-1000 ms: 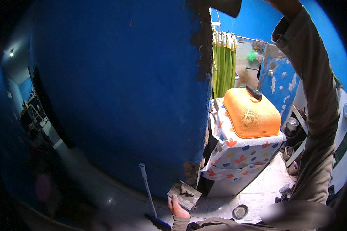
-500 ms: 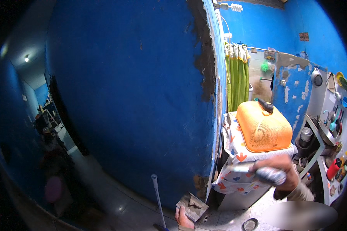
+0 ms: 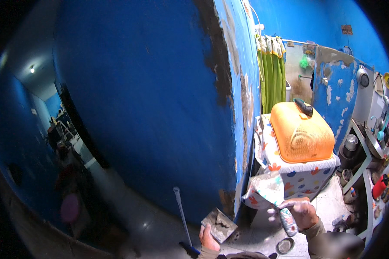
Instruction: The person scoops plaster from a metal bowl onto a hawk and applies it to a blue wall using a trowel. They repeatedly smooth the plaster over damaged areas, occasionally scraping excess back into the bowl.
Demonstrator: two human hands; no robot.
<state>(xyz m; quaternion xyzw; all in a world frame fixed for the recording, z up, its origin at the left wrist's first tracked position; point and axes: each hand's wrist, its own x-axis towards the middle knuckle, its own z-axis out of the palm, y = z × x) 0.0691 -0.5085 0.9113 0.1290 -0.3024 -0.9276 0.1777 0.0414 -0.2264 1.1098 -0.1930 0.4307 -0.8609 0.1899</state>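
Note:
My left hand (image 3: 208,238) holds a small square board (image 3: 225,235) at its left edge, low beside the foot of the blue wall. A lump of grey mortar (image 3: 222,222) lies on the board. In my right hand (image 3: 304,211) is a putty knife (image 3: 288,222) by its mottled handle. Its wide, smeared blade points up and left, in front of the patterned tablecloth. The blue wall (image 3: 151,108) ends in a corner with dark and grey mortar patches along its edge. Whitish smears show on my right fingers.
An orange mesh food cover (image 3: 304,136) stands on a table with a patterned cloth (image 3: 309,183). On the floor are a small round bowl (image 3: 285,245) and a long-handled broom or mop (image 3: 182,216). Kitchen shelves (image 3: 359,172) line the right; a green curtain (image 3: 272,82) hangs behind.
My right hand has come down and left with the putty knife, its blade now turned upward. The view has shifted slightly; the left hand keeps the board near the wall's foot.

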